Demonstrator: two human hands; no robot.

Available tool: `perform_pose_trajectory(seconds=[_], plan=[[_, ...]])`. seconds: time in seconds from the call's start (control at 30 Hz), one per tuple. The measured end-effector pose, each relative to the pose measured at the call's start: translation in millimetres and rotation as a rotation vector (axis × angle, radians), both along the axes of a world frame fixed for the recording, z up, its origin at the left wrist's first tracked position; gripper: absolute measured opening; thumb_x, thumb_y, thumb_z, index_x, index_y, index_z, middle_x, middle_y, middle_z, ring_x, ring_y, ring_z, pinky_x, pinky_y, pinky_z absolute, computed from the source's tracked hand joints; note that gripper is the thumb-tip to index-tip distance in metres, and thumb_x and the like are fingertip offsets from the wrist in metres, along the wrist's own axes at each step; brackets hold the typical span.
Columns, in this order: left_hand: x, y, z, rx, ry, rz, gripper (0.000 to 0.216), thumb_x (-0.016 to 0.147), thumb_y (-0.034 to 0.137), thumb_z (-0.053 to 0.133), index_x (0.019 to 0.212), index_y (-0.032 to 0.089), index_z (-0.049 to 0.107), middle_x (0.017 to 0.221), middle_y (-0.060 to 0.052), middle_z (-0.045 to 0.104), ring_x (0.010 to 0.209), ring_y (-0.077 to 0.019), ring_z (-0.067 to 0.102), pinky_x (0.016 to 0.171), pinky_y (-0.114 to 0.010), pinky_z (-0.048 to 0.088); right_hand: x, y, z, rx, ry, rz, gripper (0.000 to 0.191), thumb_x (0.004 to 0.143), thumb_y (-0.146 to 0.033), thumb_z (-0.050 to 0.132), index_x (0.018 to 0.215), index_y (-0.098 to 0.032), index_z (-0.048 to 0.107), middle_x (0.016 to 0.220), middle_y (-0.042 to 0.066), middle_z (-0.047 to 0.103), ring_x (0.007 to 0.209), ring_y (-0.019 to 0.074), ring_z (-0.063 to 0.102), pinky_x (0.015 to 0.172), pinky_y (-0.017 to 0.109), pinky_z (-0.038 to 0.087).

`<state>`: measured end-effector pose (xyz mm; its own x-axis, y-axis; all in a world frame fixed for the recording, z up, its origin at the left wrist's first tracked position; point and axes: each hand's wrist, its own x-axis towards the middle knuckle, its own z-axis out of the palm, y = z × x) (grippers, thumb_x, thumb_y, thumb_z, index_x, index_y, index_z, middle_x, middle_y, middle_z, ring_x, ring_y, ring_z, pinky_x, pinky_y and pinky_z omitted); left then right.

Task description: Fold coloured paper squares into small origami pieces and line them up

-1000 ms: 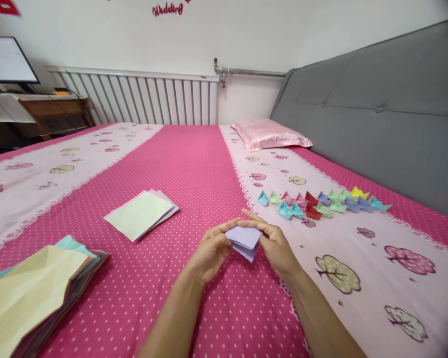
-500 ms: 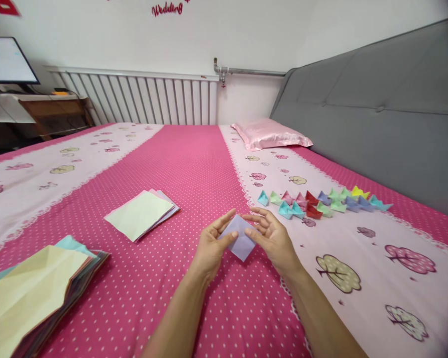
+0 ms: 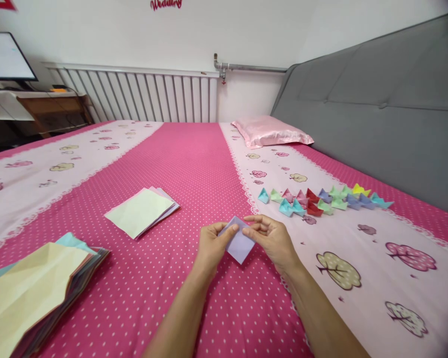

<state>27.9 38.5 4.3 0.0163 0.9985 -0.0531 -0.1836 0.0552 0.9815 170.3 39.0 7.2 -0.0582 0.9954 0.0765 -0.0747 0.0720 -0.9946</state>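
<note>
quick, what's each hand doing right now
Left hand: closed on the lavender paper, thumb on top.
Right hand: closed on the same paper's other side, thumb on top.

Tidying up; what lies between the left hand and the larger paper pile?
Bare pink dotted bedspread separates the left hand from the pile, in the head view.

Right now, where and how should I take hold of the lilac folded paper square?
Probably pinch the lilac folded paper square by its left and right sides, one hand from each side, thumbs on the upper face. It looks thin and is turned like a diamond, one corner toward the body, so its sides face the hands. The left hand and right hand hold it so.
</note>
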Motion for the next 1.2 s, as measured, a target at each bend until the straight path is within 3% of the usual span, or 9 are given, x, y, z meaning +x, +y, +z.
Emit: perform_pose_trajectory(seconds=[0.27,0.37,0.47,0.53,0.6,0.7,0.77,1.03,1.2], plan=[[0.8,0.6,-4.7,-0.013,0.068,0.032,0.035,0.069,0.044,0.065,0.071,0.010,0.066,0.054,-0.004,0.061,0.043,-0.0108,0.050,0.044,-0.022,0.036,-3.5,-5.1,2.7,-0.081,0.049,0.104,0.039,0.062,-0.033,0.071,0.095,-0.015,0.060,0.074,0.004,0.070,0.066,0.0193,0.067,0.063,0.031,0.052],[-2.7,2.3,-10.5,0.047,0.334,0.110,0.033,0.071,0.041,0.062,0.085,0.012,0.068,0.063,-0.008,0.065,0.056,-0.0186,0.059,0.054,-0.029,0.044,-1.8,-0.2,-9.3,-0.118,-0.042,0.073,0.036,0.063,-0.032,0.069,0.093,-0.015,0.060,0.070,0.003,0.070,0.061,0.0191,0.066,0.059,0.030,0.051],[-5.5,3.2,-13.8,0.225,0.754,0.221,0.033,0.073,0.031,0.059,0.102,0.016,0.064,0.094,-0.014,0.067,0.093,-0.0285,0.060,0.082,-0.042,0.044,1.5,6.7,-25.2,-0.097,-0.307,-0.002,0.031,0.062,-0.026,0.066,0.091,-0.016,0.062,0.066,0.002,0.068,0.059,0.0183,0.064,0.056,0.029,0.049],[-3.9,2.3,-15.7,0.366,0.952,0.145,0.035,0.078,0.025,0.050,0.110,0.015,0.060,0.121,-0.016,0.056,0.117,-0.0292,0.047,0.097,-0.044,0.035,3.0,9.4,-31.5,-0.036,-0.490,-0.066,0.025,0.061,-0.024,0.065,0.086,-0.019,0.065,0.069,0.001,0.069,0.060,0.0177,0.063,0.059,0.029,0.048],[0.8,-0.5,-19.2,0.460,1.062,-0.064,0.041,0.082,0.020,0.040,0.120,0.013,0.053,0.137,-0.016,0.041,0.129,-0.0263,0.032,0.104,-0.042,0.027,3.3,9.7,-32.7,0.022,-0.627,-0.099,0.022,0.062,-0.023,0.063,0.083,-0.020,0.066,0.070,0.001,0.068,0.058,0.0175,0.061,0.059,0.029,0.046],[10.2,-7.9,-26.9,0.450,1.159,-0.340,0.050,0.084,0.020,0.033,0.133,0.008,0.037,0.143,-0.016,0.029,0.134,-0.0245,0.021,0.108,-0.043,0.019,2.8,7.8,-30.3,0.062,-0.744,-0.084,0.020,0.066,-0.023,0.058,0.084,-0.021,0.066,0.062,0.000,0.065,0.054,0.0180,0.059,0.057,0.029,0.044],[15.0,-12.8,-31.1,0.383,1.222,-0.383,0.055,0.086,0.028,0.032,0.135,0.004,0.031,0.143,-0.018,0.026,0.135,-0.0264,0.017,0.109,-0.046,0.015,2.8,6.9,-30.1,0.064,-0.771,-0.079,0.021,0.067,-0.021,0.056,0.085,-0.022,0.066,0.058,0.000,0.064,0.055,0.0182,0.059,0.058,0.029,0.044],[15.4,-9.7,-32.7,0.358,1.283,-0.372,0.067,0.086,0.042,0.032,0.136,-0.002,0.025,0.144,-0.022,0.021,0.135,-0.0287,0.012,0.110,-0.044,0.009,5.1,14.4,-39.9,0.032,-0.461,-0.138,0.020,0.060,-0.012,0.059,0.075,-0.022,0.068,0.055,-0.003,0.060,0.059,0.0164,0.058,0.068,0.030,0.043],[1.1,-31.7,-32.3,0.409,1.121,-0.215,0.059,0.088,0.046,0.030,0.135,0.011,0.034,0.144,-0.019,0.027,0.133,-0.0277,0.023,0.106,-0.044,0.021,1.1,-2.9,-43.1,-0.005,-0.269,-0.109,0.023,0.069,-0.024,0.051,0.086,-0.016,0.064,0.057,-0.002,0.060,0.048,0.0119,0.054,0.051,0.025,0.044]])
